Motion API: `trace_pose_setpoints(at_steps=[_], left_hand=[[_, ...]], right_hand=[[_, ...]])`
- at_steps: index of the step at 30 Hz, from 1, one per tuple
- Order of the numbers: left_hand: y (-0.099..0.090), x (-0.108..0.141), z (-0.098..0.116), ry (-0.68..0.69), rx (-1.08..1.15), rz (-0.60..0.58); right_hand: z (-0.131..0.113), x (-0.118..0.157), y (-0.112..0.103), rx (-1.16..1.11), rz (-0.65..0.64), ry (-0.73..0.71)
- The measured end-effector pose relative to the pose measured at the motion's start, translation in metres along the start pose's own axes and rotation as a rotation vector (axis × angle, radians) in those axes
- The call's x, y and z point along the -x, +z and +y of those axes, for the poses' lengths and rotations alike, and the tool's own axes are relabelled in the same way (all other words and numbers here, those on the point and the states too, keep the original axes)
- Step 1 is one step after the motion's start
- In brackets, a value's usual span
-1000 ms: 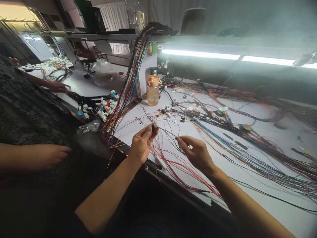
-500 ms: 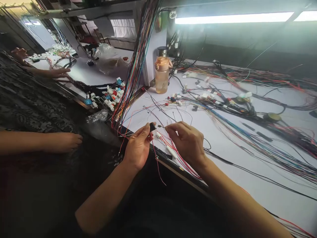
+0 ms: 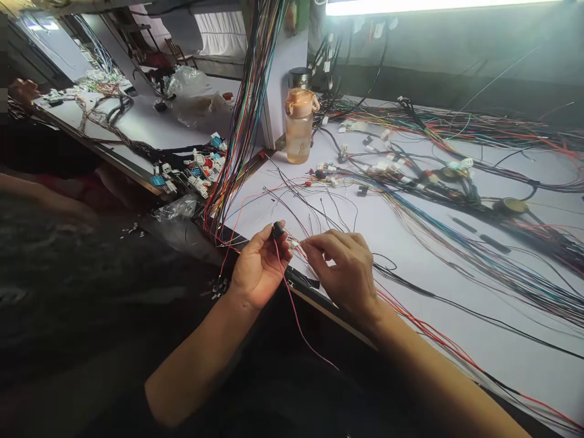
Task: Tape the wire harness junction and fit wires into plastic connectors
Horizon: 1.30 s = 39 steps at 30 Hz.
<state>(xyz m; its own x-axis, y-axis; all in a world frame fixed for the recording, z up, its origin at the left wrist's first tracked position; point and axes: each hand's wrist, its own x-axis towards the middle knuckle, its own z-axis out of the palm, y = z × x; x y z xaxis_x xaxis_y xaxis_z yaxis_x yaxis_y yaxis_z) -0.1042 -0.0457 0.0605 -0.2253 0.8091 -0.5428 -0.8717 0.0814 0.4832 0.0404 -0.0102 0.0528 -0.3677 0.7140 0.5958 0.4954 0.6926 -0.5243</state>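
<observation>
My left hand (image 3: 259, 267) holds a small black connector (image 3: 277, 230) between thumb and fingers, above the table's front edge. A thin red wire (image 3: 296, 316) hangs from the connector past the edge. Just to the right, my right hand (image 3: 344, 267) is closed in a pinch close to a small white connector (image 3: 293, 243); what its fingertips grip is too small to make out. Red wires run from under the right hand along the front edge.
A bottle (image 3: 299, 128) stands by the post. Hanging wires (image 3: 249, 115) drop left of it. Wire bundles (image 3: 456, 243) cover the table's right and back. A person's arm (image 3: 45, 198) and a plastic bag (image 3: 182, 231) are at the left.
The black connector has turned in my left hand, with its wire now facing me. My right hand has shifted slightly down. The person at the left has moved, and the view has tilted a little.
</observation>
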Motion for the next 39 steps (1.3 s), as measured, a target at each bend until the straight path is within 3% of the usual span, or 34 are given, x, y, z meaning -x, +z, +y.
trace_pose_setpoints(at_steps=[6, 15, 20, 30, 39], left_hand=[[0.008, -0.002, -0.003, -0.071, 0.11, 0.075], [0.004, -0.005, -0.01, -0.086, 0.04, -0.024], [0.001, -0.007, -0.014, -0.095, 0.074, 0.001], [0.002, -0.007, -0.024, -0.016, 0.046, 0.099], [-0.002, -0.002, -0.031, 0.091, 0.014, 0.028]], right_hand=[[-0.002, 0.002, 0.002, -0.026, -0.029, -0.025], [0.006, 0.011, 0.018, 0.049, 0.055, -0.021], [0.01, 0.017, 0.027, 0.015, 0.11, -0.018], [0.016, 0.027, 0.036, -0.011, 0.115, -0.006], [0.019, 0.03, 0.039, -0.008, 0.18, -0.002]])
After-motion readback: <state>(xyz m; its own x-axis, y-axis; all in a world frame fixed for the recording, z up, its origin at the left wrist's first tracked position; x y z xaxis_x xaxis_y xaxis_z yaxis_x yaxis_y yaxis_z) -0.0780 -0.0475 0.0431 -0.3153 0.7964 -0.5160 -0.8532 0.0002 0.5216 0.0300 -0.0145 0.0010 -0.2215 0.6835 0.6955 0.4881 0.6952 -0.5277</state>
